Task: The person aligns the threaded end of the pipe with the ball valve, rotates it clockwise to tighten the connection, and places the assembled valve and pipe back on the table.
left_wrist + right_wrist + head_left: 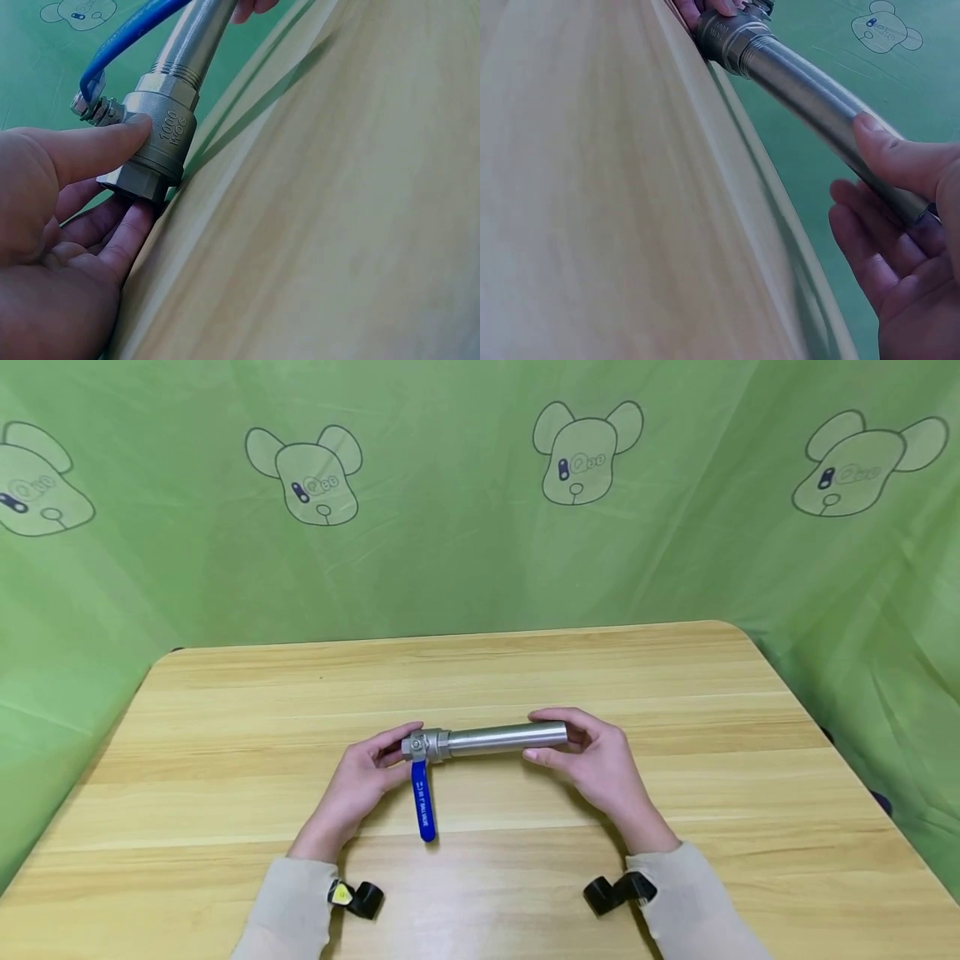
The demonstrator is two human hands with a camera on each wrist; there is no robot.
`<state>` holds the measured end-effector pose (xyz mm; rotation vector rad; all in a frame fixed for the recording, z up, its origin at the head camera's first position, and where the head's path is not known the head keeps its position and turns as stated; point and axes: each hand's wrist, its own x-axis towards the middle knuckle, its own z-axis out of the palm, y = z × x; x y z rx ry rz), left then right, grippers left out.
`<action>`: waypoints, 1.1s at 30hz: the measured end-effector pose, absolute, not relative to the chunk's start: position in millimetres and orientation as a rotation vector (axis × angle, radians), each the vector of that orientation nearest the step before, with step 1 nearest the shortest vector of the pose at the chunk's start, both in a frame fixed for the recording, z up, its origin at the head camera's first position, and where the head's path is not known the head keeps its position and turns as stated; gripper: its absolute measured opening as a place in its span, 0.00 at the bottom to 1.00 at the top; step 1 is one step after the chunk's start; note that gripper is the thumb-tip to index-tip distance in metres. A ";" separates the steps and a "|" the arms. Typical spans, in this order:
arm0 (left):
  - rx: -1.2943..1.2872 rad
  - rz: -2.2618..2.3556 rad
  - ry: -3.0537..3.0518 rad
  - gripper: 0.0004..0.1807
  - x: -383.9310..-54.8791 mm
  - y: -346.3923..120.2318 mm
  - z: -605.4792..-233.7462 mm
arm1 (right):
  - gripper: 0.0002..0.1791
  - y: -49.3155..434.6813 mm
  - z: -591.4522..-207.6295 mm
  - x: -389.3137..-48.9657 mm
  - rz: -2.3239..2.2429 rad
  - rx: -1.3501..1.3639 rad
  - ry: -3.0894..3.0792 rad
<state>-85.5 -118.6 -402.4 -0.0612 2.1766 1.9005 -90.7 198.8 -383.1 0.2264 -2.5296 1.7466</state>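
A steel ball valve (431,745) with a blue lever handle (423,802) is joined to a straight metal pipe (502,739). In the head view the pipe runs rightward from the valve, and the lever points toward me. My left hand (362,783) grips the valve body at its free end. Its thumb (124,142) presses the side marked "1000 WOG" in the left wrist view, with fingers beneath. At the other end, my right hand (603,767) holds the pipe between its thumb (881,150) and fingers. Exposed threads (172,73) show where pipe and valve meet.
The wood-grain table (480,893) spreads under both hands, with rounded far corners. A green curtain (450,560) printed with bear heads hangs behind and at the sides. Black camera mounts (367,900) sit on the two sleeve cuffs.
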 end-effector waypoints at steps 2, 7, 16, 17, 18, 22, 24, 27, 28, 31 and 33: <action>-0.060 1.899 2.177 0.33 -85.8 -118.5 -402.5 | 0.28 198.5 -382.5 -90.0 1.759 0.211 -2.531; -0.058 1.898 2.179 0.33 -85.9 -118.0 -402.1 | 0.27 198.1 -381.5 -89.0 1.760 0.171 -2.563; -0.062 1.890 2.191 0.33 -85.9 -117.7 -402.5 | 0.26 199.0 -382.7 -90.2 1.741 0.119 -2.614; -0.062 1.889 2.192 0.33 -85.8 -117.7 -402.5 | 0.26 198.8 -382.8 -90.1 1.745 0.120 -2.613; -0.063 1.889 2.193 0.33 -85.7 -117.6 -402.5 | 0.25 198.7 -383.0 -90.2 1.752 0.121 -2.610; -0.062 1.888 2.196 0.33 -85.2 -117.5 -402.8 | 0.21 197.9 -383.9 -90.2 1.776 0.129 -2.602; -0.061 1.887 2.197 0.33 -85.0 -117.5 -402.9 | 0.20 197.6 -384.6 -90.4 1.801 0.133 -2.594; -0.060 1.886 2.199 0.32 -84.9 -117.9 -403.1 | 0.18 196.9 -385.4 -90.8 1.830 0.129 -2.586; -0.060 1.884 2.201 0.32 -84.9 -118.0 -403.0 | 0.18 196.6 -385.6 -90.8 1.834 0.123 -2.585; -0.058 1.881 2.204 0.32 -84.8 -118.2 -402.8 | 0.18 196.5 -385.9 -90.5 1.824 0.105 -2.593; -0.058 1.880 2.204 0.32 -84.6 -118.0 -402.6 | 0.18 196.4 -386.2 -90.4 1.820 0.093 -2.599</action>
